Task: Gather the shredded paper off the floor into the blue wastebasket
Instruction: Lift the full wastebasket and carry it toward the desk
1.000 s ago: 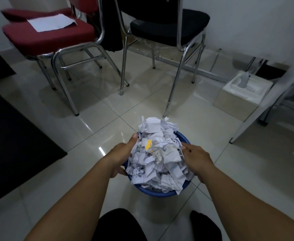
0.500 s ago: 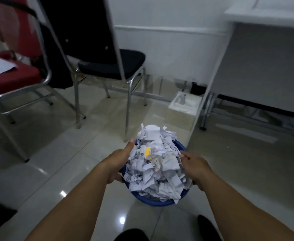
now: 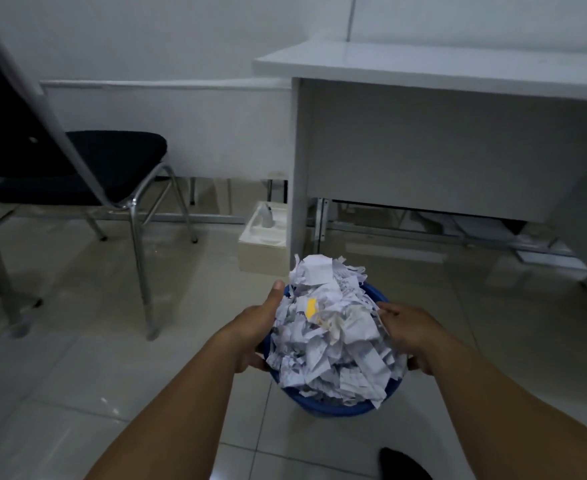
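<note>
The blue wastebasket (image 3: 333, 407) is held out in front of me, above the tiled floor. White shredded paper (image 3: 330, 327) is heaped well above its rim, with one yellow scrap near the top. My left hand (image 3: 255, 327) grips the basket's left side, thumb up along the paper. On the opposite side my right hand (image 3: 411, 332) grips the rim, fingers partly against the heap. No loose paper shows on the floor in view.
A white desk (image 3: 423, 140) stands ahead and to the right, its side panel just beyond the basket. A beige box (image 3: 261, 251) sits on the floor by that panel. A black chair with chrome legs (image 3: 112, 168) stands at the left. My shoe tip (image 3: 403, 465) shows at the bottom.
The view has swung right and up: the red chairs have left the frame and the white desk now fills the right. Both hands keep the same hold on the basket.
</note>
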